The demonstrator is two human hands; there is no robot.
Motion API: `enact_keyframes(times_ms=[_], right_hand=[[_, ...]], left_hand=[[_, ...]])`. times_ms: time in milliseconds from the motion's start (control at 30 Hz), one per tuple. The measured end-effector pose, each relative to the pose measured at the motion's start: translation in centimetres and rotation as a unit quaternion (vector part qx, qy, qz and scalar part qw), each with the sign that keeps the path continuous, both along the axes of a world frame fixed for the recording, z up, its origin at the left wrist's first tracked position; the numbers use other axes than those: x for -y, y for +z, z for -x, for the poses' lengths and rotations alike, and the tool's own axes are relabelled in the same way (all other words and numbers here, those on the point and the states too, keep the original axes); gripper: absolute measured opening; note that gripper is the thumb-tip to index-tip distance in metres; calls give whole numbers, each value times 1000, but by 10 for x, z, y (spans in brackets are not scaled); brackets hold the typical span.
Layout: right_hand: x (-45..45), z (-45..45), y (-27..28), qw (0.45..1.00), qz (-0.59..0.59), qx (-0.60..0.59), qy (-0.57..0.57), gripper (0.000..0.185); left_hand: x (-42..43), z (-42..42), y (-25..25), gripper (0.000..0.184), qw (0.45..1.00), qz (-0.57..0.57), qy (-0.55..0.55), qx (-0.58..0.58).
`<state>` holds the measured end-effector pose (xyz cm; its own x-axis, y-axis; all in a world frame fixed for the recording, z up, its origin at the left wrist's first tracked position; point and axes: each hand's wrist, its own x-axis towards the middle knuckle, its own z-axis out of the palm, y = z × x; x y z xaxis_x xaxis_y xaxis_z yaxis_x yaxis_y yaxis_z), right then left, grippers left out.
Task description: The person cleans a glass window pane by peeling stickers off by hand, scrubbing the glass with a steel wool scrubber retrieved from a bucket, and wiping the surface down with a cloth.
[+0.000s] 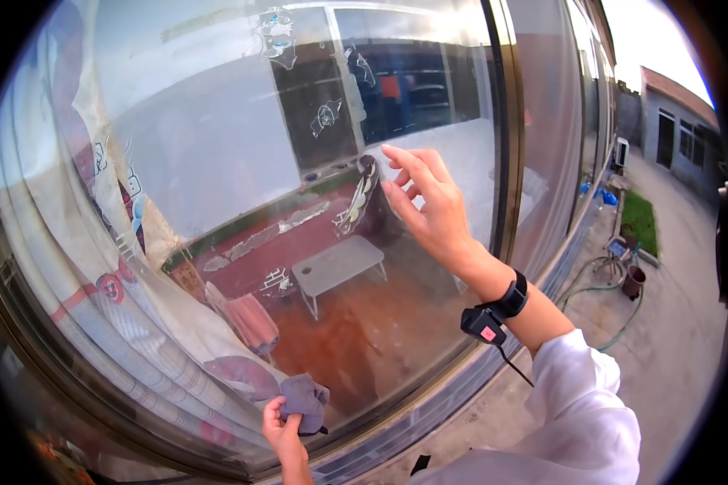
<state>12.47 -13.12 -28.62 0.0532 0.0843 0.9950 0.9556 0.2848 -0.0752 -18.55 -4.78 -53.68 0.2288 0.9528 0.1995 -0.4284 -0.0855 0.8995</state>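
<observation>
My left hand (281,432) is closed round a bunched grey-purple cloth (304,398), low by the bottom frame of the window. The cloth is at the glass; whether it presses on it I cannot tell. My right hand (430,206) is raised before the large window pane (429,323), its fingers half bent and apart, with nothing visible in them. Just left of its fingertips is a peeling strip of sticker (357,198) on the glass. A black strap with a small box (483,323) and cable sits on the right wrist.
Torn stickers (326,118) and outlines dot the pane. Behind it show a patterned curtain (97,323), a small grey folding table (340,265) and a pink cloth (251,322). A dark metal window frame (507,145) stands at right. Outside are a hose (603,343) and a bucket (633,280).
</observation>
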Motion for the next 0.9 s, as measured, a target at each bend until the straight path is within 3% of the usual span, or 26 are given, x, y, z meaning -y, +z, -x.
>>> enact_keyframes(times_ms=[333, 767, 900], right_hand=[[-15, -4, -7, 990, -116, 49, -58, 27], [-19, 4, -17, 993, -112, -36, -31, 24], [-12, 0, -12, 995, -60, -76, 37, 19]], left_hand=[[2, -2, -3, 34, 1000, -23, -1, 3], [-1, 0, -2, 36, 999, -17, 12, -25], [-2, -1, -2, 36, 1000, -18, 13, -21]])
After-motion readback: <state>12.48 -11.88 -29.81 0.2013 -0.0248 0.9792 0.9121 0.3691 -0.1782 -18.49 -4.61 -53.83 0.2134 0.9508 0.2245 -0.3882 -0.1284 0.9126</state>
